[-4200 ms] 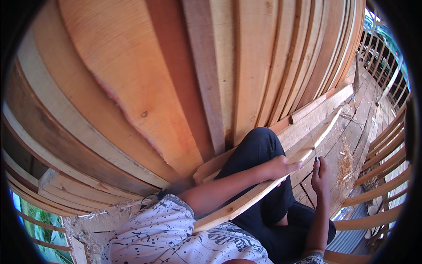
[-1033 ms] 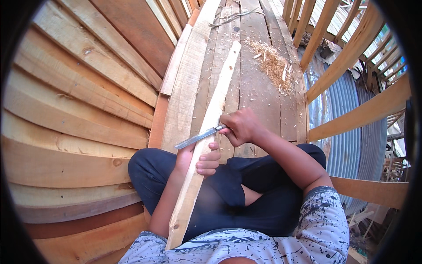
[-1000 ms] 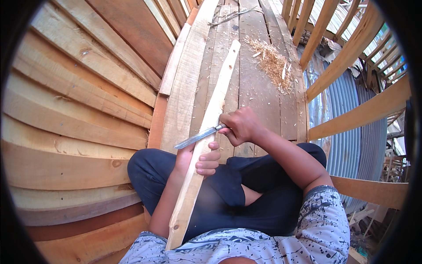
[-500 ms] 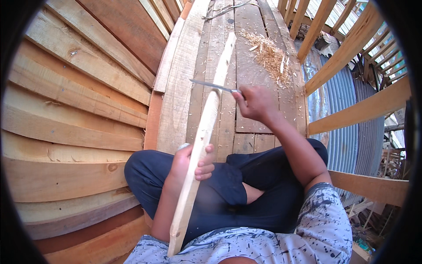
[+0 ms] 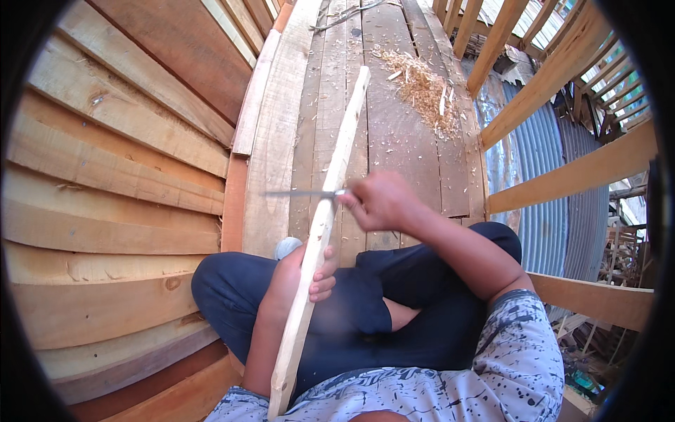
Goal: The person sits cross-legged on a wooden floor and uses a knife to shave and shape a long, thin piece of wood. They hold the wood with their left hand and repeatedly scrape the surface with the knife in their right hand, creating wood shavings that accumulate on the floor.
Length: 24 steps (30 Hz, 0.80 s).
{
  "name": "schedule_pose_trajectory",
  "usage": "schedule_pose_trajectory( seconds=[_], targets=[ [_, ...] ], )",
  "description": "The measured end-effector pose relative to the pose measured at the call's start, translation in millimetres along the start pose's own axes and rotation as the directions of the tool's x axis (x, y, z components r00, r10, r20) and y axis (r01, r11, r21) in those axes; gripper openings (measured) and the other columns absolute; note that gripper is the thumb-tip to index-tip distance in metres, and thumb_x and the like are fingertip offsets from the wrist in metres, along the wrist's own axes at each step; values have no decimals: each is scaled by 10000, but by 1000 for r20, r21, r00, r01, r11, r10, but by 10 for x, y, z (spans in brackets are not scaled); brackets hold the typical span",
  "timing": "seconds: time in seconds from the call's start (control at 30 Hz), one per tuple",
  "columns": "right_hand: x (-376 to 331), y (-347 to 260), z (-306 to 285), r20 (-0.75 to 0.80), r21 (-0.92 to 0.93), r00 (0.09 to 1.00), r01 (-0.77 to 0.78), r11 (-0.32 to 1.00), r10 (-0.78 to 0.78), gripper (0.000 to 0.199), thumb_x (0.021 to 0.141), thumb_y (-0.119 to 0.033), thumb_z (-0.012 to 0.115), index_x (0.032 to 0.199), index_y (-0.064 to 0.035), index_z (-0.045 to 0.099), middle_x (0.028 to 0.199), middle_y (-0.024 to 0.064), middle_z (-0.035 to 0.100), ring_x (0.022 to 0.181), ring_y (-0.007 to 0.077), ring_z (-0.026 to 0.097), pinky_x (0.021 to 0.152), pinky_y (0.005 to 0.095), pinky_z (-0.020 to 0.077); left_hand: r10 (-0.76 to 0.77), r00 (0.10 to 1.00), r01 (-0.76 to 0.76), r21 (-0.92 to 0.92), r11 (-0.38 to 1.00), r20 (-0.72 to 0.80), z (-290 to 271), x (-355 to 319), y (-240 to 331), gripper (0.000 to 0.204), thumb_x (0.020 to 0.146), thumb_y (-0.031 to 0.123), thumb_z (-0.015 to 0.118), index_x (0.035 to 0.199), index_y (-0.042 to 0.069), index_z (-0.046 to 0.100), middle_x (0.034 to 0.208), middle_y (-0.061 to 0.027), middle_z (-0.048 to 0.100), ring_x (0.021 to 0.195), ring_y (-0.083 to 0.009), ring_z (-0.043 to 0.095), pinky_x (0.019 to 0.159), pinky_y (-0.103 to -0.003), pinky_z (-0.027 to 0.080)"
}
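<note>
Wooden stick (image 5: 321,224) slants away, far end rightward; knife (image 5: 299,193) crosswise.

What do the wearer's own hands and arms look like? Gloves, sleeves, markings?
Left hand and right hand: bare, no gloves or wristwear visible. Forearms uncovered too. Right sleeve: short, pale grey-white with dark splatter print and darker edging at the cuff. Left sleeve: same pale, dark-speckled fabric, partly out of frame.

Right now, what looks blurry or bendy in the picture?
In the head view, the knife is smeared and the right hand a little soft, while the stick looks clearer; in that same view, the wall boards bend toward the dark rim.
</note>
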State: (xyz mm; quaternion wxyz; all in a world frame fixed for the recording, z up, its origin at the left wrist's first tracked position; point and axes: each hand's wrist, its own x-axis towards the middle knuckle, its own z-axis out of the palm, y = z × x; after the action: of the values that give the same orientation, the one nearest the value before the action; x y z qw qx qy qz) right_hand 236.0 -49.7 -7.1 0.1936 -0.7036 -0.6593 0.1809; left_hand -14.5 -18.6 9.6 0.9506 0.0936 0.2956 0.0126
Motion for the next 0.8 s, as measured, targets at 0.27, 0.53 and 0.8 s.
schedule_pose_trajectory(
  seconds=[0.27,0.53,0.8],
  targets=[
    [81,143,152,-49,28,994,95,995,-94,420,935,-412,558,727,-63,664,575,178,604,563,386,629,544,479,503,-11,1000,12,-36,999,26,-121,37,56,309,1057,367,360,1005,93,493,648,-4,421,464,-104,385,416,-241,331],
    [16,26,174,-71,19,980,185,983,-183,420,927,-431,547,695,-90,628,532,159,555,513,382,592,503,479,455,-14,1000,13,-29,999,-18,-91,69,100,295,1057,356,353,1036,93,485,659,-4,417,476,-105,390,422,-239,331],
    [194,399,249,-97,24,995,-7,1000,9,418,922,-431,590,705,-77,640,554,171,583,544,391,615,525,484,477,2,999,-3,-15,1000,-48,-1,54,37,312,1061,354,338,1035,75,477,663,-5,411,481,-97,386,418,-235,327]
  ],
)
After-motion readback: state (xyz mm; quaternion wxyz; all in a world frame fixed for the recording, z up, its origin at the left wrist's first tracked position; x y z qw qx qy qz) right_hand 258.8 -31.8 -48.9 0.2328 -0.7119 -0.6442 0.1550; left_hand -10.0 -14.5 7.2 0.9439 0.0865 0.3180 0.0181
